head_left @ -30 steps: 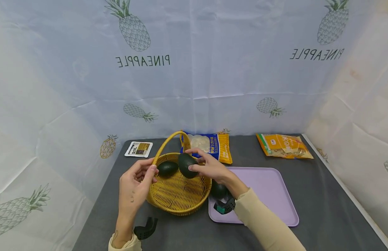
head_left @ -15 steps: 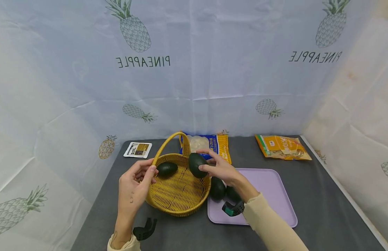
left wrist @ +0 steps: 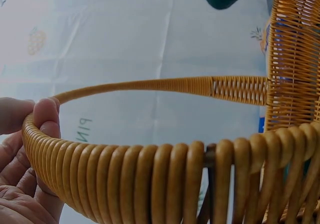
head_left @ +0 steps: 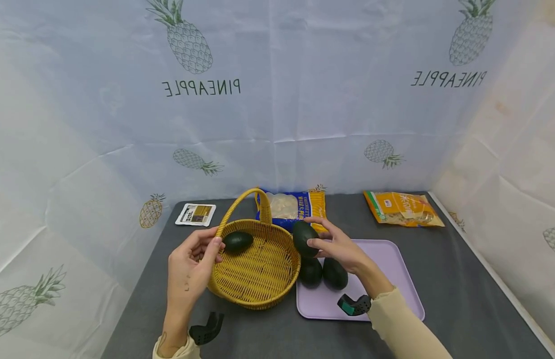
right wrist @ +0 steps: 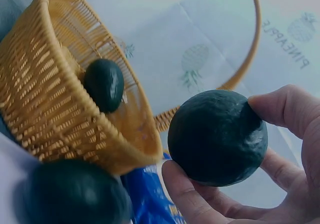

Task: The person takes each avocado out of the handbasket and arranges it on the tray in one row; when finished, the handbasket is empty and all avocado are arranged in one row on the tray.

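Note:
My left hand (head_left: 193,267) pinches the handle of a yellow woven basket (head_left: 255,296), fingers curled round it in the left wrist view. One dark green avocado (head_left: 238,242) lies inside the basket at its far left. With thumb and fingers my right hand (head_left: 342,249) holds another avocado (right wrist: 217,138) up beside the basket's right rim, over the far left part of a lilac tray (head_left: 385,289). On that tray sit two more avocados, a left one (head_left: 310,273) and a right one (head_left: 335,274), side by side close to the basket.
Behind the basket lies a blue and yellow food bag (head_left: 288,209). An orange bag (head_left: 404,209) is at the back right, and a small white packet (head_left: 196,214) at the back left. A pineapple-printed cloth (head_left: 277,99) hangs behind the dark table (head_left: 259,334).
My right hand has carried its avocado rightward, from above the basket to over the tray's edge. Both tray avocados have come into sight. The left hand stays on the handle.

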The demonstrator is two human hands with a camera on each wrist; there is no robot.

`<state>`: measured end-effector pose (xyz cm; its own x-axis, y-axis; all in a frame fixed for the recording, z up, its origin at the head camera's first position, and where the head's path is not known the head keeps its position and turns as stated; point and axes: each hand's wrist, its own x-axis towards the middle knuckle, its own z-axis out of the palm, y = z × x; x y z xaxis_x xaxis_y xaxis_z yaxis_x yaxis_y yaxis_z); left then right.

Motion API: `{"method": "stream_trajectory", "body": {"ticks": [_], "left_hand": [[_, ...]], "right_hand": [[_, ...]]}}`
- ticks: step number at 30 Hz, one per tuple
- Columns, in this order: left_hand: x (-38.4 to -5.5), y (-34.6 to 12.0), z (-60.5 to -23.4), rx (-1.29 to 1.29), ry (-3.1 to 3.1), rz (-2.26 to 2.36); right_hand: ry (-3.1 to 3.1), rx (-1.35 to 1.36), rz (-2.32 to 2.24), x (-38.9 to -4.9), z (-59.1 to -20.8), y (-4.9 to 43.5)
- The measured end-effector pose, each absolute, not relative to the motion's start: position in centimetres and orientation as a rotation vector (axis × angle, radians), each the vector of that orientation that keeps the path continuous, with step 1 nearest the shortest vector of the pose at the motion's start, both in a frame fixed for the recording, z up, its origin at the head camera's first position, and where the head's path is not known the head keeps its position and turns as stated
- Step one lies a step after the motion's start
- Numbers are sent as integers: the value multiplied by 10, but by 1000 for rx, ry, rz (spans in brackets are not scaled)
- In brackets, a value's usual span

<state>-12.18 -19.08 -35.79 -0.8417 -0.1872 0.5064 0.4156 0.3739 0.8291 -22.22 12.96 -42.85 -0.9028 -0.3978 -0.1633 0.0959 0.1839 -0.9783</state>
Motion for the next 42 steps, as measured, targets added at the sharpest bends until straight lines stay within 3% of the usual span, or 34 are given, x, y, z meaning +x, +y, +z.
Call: {"method": "stream_trajectory", "body": {"ticks": [42], "left_hand": [[-122, -191, -359, -191, -2111, -1490]], "right_hand": [[2165, -51, -1775, -184, -459, 227]]}}
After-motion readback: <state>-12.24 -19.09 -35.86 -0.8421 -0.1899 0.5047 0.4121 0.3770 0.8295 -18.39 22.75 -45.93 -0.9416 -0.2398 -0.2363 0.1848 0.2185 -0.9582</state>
